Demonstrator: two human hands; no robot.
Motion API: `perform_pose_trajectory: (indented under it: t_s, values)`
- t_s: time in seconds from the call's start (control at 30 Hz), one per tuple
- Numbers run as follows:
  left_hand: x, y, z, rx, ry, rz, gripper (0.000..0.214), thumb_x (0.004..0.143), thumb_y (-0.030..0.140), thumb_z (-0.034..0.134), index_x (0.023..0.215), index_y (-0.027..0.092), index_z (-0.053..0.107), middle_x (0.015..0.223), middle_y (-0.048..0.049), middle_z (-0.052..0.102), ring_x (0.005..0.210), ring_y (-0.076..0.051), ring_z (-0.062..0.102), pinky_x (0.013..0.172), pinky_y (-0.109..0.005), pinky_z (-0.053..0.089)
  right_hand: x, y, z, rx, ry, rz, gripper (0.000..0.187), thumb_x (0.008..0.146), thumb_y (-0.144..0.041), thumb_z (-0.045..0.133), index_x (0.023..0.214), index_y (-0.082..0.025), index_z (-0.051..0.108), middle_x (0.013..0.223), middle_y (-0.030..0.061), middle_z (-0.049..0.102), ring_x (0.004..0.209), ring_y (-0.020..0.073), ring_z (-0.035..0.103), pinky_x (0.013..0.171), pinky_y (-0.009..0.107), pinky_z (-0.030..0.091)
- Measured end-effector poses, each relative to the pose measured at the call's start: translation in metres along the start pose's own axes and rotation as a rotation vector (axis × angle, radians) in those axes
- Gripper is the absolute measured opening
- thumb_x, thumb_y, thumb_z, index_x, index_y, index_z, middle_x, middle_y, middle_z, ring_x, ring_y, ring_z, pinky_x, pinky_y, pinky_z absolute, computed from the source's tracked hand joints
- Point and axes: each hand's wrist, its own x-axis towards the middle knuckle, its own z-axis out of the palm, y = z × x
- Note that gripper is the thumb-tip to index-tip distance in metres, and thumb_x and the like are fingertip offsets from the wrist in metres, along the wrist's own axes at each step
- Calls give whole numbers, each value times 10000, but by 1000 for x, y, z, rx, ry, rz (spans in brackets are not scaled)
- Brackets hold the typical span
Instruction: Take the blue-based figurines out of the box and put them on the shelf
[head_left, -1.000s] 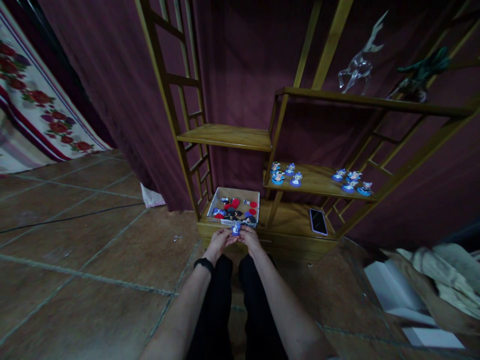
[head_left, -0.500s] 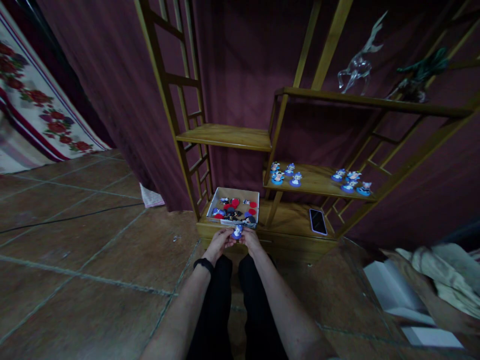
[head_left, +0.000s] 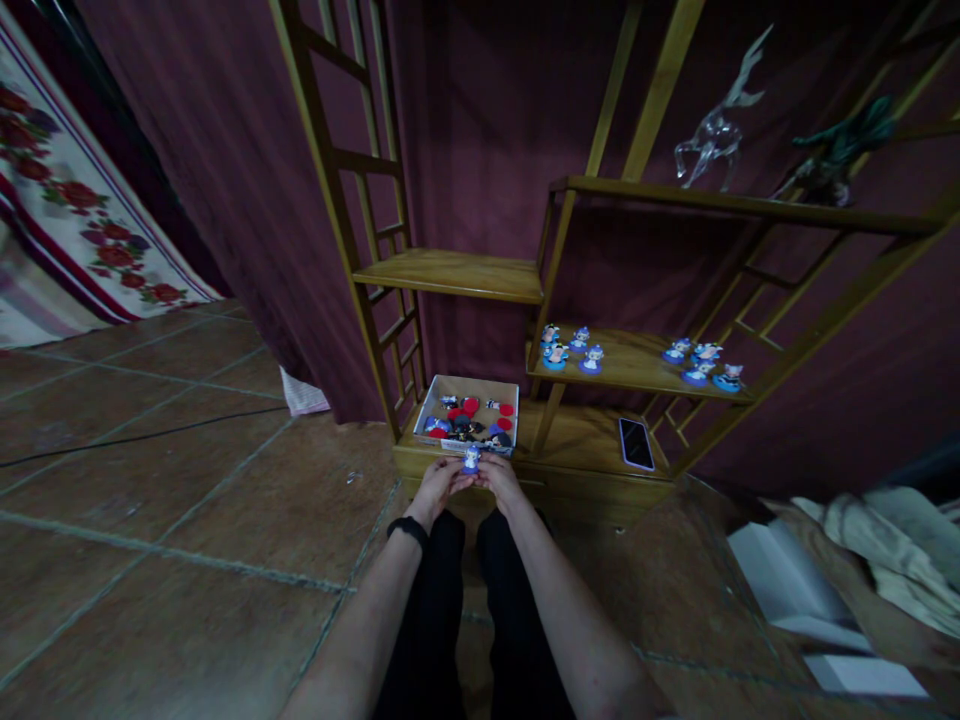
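Note:
A small purple and white figurine (head_left: pixel 471 459) stands upright between my two hands, in front of the box's near edge. My left hand (head_left: pixel 445 480) is closed on its left side, and my right hand (head_left: pixel 495 474) grips it from the right. Just beyond them, an open cardboard box (head_left: pixel 480 384) holds several more figurines and red round pieces, lying jumbled. On the middle shelf (head_left: pixel 630 368) stand several figurines in two groups, one purple figurine (head_left: pixel 592 359) in the left group and a pink and blue figurine (head_left: pixel 728 377) at the right end.
A phone (head_left: pixel 636 443) lies on the low shelf to the right. Above, a clear deer ornament (head_left: pixel 712 140) and a dark green sculpture (head_left: pixel 840 150) stand on the upper shelf. White boxes (head_left: pixel 795 580) and cloth are on the floor at right. A black cable (head_left: pixel 150 437) crosses the tiles.
The figurine in my hands has turned a little and shifted slightly up and left, now more upright. My hands hardly moved, and the shelves and box look the same.

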Motion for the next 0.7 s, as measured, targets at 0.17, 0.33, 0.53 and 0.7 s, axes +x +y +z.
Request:
perform_pose_trajectory:
  t_s: [0.17,0.33,0.53,0.7]
  values:
    - [-1,0,-1,-2,3,-4,162,682,115,649,776,110,518,633,-82,652,547,-157,647,574,-255,548,-3,-2,0,9,-22,-16,274,555,-237,647,815,-154,625,646,5,644,546,98,580,554,215,460]
    - [-3,1,-1,13,-14,-1,196,691,117,637,854,117,529,664,-83,666,554,-156,650,593,-271,546,-1,1,0,33,-7,-13,277,550,-240,652,809,-147,620,613,2,634,529,101,578,554,224,463]
    - [-4,3,0,43,-38,-23,199,681,123,642,857,112,551,655,-83,669,541,-152,647,569,-249,536,2,3,0,19,8,-1,247,563,-225,631,798,-147,617,600,2,635,528,107,584,539,221,460]
    - [-2,3,0,58,-35,-23,220,682,161,659,860,115,538,653,-85,668,544,-154,649,548,-239,531,2,2,2,9,24,15,220,588,-206,623,801,-151,619,592,-2,632,504,103,579,524,216,465]
